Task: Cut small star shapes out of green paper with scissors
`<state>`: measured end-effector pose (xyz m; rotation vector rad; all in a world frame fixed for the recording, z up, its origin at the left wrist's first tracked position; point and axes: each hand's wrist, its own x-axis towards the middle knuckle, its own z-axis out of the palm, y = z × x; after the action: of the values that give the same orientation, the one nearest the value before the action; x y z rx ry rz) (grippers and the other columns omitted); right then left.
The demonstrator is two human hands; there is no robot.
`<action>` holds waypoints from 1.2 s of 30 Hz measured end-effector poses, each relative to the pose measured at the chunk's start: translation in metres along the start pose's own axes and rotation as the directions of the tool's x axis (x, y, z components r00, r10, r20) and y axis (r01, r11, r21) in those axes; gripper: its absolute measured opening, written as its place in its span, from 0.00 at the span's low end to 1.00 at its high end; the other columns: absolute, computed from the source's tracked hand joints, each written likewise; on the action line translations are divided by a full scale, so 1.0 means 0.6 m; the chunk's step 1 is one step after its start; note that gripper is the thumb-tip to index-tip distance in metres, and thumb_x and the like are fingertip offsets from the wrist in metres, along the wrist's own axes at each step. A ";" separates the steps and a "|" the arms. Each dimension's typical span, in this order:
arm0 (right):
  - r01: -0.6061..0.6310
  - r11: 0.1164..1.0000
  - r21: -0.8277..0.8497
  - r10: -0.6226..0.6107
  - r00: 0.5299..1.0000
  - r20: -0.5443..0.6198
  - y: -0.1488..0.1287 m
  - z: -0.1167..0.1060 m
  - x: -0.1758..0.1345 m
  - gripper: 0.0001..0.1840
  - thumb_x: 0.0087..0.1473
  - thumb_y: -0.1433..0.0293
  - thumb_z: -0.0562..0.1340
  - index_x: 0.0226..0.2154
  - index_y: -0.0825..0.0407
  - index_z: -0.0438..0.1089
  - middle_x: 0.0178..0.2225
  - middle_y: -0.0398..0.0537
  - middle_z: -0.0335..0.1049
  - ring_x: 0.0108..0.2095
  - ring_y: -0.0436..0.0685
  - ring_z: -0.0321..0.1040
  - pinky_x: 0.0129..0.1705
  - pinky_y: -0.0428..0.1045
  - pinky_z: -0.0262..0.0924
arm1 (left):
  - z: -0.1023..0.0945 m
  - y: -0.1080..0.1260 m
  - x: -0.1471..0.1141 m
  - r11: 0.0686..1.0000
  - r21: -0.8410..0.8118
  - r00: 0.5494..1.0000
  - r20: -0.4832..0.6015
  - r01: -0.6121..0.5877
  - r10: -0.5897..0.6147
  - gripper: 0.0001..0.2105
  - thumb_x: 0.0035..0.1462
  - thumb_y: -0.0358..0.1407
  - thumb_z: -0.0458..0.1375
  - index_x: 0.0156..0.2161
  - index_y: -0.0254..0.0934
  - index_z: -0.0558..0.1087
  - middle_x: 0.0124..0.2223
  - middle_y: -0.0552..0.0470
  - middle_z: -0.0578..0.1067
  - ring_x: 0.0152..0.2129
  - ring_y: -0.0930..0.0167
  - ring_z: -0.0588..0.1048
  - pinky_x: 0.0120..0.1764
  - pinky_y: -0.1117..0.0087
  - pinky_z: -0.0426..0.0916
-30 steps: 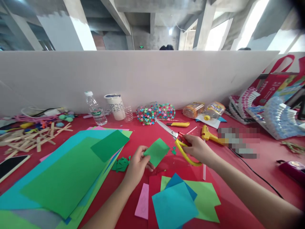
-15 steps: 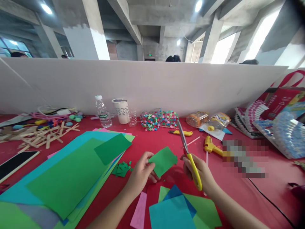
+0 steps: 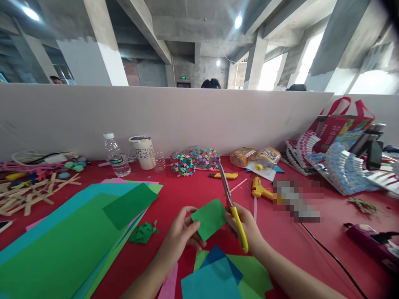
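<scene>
A small piece of green paper [image 3: 209, 219] is pinched at its left edge between the thumb and fingers of my left hand [image 3: 183, 228]. My right hand [image 3: 245, 224] grips a pair of yellow-handled scissors [image 3: 238, 226], blades pointing up and away, and its fingertips touch the paper's right edge. Left of my left hand lies a little heap of green scraps [image 3: 144, 233]. Below both hands are a turquoise sheet [image 3: 212, 280], a dark blue piece [image 3: 234, 270] and a light green sheet [image 3: 254, 270], overlapping. A pink strip [image 3: 168, 286] is partly covered by my left forearm.
Large coloured sheets [image 3: 71, 232] are stacked at left, beside wooden sticks [image 3: 34, 193]. Along the white partition [image 3: 174, 120] stand a water bottle [image 3: 116, 155] and a cup [image 3: 143, 153]. A yellow cutter [image 3: 224, 176], glue gun [image 3: 260, 189] and power strip [image 3: 370, 245] lie rightward.
The view has swung to the right, bringing the power strip into sight. My right hand has come closer to the green paper and now touches its right edge, scissors still held.
</scene>
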<state>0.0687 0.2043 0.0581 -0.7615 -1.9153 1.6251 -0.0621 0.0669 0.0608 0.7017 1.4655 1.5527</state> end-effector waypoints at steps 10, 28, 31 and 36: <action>0.029 0.999 -0.026 -0.028 0.998 0.053 0.005 -0.002 -0.010 0.16 0.54 0.57 0.54 0.23 0.48 0.51 0.14 0.32 0.52 0.13 0.46 0.50 0.15 0.42 0.47 | -0.002 -0.006 0.003 0.997 -0.064 0.997 0.066 0.044 -0.040 0.14 0.53 0.41 0.57 0.40 0.32 0.67 0.23 0.51 0.74 0.16 0.71 0.73 0.18 0.74 0.64; 0.215 0.539 -0.814 0.150 0.927 0.344 -0.017 -0.029 -0.026 0.26 0.54 0.46 0.49 0.22 0.50 0.58 0.19 0.42 0.62 0.20 0.52 0.58 0.22 0.45 0.43 | -0.034 0.021 0.012 0.906 -0.271 0.899 -0.386 -0.326 0.208 0.07 0.52 0.36 0.58 0.32 0.35 0.65 0.25 0.51 0.76 0.20 0.73 0.75 0.21 0.76 0.67; 0.200 0.611 -0.766 0.169 0.912 0.373 -0.020 -0.026 -0.029 0.25 0.55 0.47 0.49 0.22 0.50 0.57 0.19 0.40 0.58 0.20 0.50 0.54 0.22 0.45 0.43 | -0.021 0.020 0.007 0.926 -0.244 0.923 -0.328 -0.287 0.199 0.09 0.51 0.38 0.60 0.32 0.34 0.66 0.25 0.49 0.77 0.19 0.71 0.75 0.20 0.75 0.67; 0.159 0.748 -0.645 0.178 0.887 0.426 -0.030 -0.021 -0.038 0.24 0.56 0.49 0.50 0.22 0.51 0.56 0.19 0.38 0.52 0.21 0.48 0.48 0.22 0.44 0.42 | -0.008 0.019 0.001 0.941 -0.241 0.944 -0.285 -0.238 0.165 0.11 0.49 0.40 0.61 0.33 0.34 0.68 0.27 0.48 0.78 0.19 0.70 0.75 0.19 0.74 0.67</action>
<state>0.0921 0.1946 0.0770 -0.6634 -2.9315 1.1558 -0.0689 0.0658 0.0711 0.5109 1.3579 2.0260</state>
